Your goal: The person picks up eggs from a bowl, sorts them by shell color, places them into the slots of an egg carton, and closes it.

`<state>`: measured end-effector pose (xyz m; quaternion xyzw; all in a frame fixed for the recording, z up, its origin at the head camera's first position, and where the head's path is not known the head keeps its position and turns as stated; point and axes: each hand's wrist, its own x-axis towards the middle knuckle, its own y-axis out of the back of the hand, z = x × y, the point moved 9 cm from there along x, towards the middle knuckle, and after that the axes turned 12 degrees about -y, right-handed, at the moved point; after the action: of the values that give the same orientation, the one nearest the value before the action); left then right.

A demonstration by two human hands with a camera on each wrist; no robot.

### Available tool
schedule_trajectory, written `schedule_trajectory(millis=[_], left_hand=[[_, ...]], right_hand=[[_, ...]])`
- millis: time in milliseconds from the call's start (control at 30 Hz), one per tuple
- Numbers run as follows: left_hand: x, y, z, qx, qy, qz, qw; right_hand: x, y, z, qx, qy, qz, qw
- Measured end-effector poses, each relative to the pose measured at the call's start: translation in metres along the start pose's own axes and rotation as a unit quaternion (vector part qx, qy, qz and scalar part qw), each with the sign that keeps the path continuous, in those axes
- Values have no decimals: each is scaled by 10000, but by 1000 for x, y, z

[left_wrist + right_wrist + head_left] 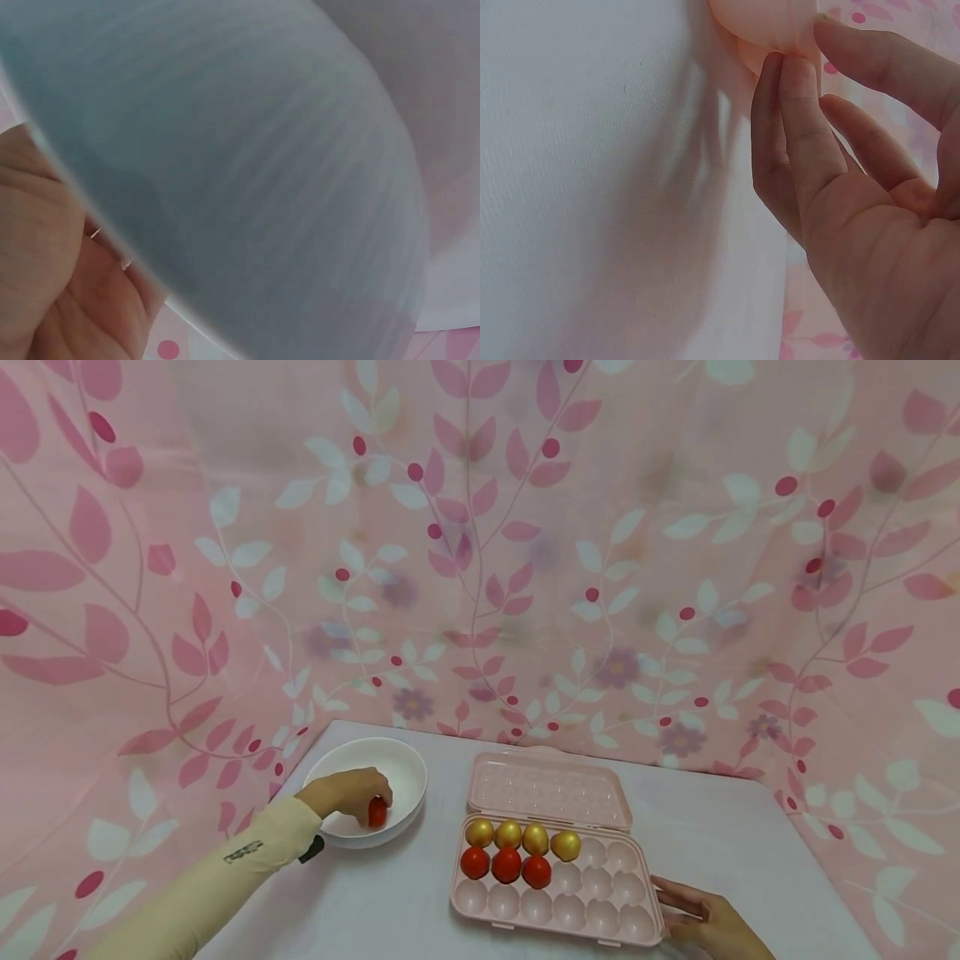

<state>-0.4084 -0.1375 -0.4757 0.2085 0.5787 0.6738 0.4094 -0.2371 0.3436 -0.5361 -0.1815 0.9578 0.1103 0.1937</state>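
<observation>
My left hand (351, 794) reaches into a white bowl (408, 760) and grips a red egg-shaped piece (377, 812) low inside it. The left wrist view is mostly filled by the pale ribbed bowl (262, 187), with part of the left hand (82, 277) showing past its rim. A pink egg box (536, 907) lies with its lid open on the table. At the box's right end, my right hand (712, 924) pinches the edge; thumb and fingertips meet the pink rim in the right wrist view.
Gold eggs (508, 834) stand along the box's back row. Red ones (506, 865) fill the left half of the middle row. The lid (551, 787) lies back behind the box. Floral pink cloth (525, 568) surrounds the white table (720, 827).
</observation>
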Motion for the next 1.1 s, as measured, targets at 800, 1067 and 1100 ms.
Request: schedule_trajectory(millis=[800,1067,1100], left_hand=[[-8,23,-3,261,-374,636,9969],[-8,51,11,406,-635,1375,9876],[-8,55,13,400,-644,1469,9862]], right_hand=[[1,0,1,-84,-49,0,10000],[2,1,2,-127,-50,18,9999],[2,1,2,-130,-50,9,9999]])
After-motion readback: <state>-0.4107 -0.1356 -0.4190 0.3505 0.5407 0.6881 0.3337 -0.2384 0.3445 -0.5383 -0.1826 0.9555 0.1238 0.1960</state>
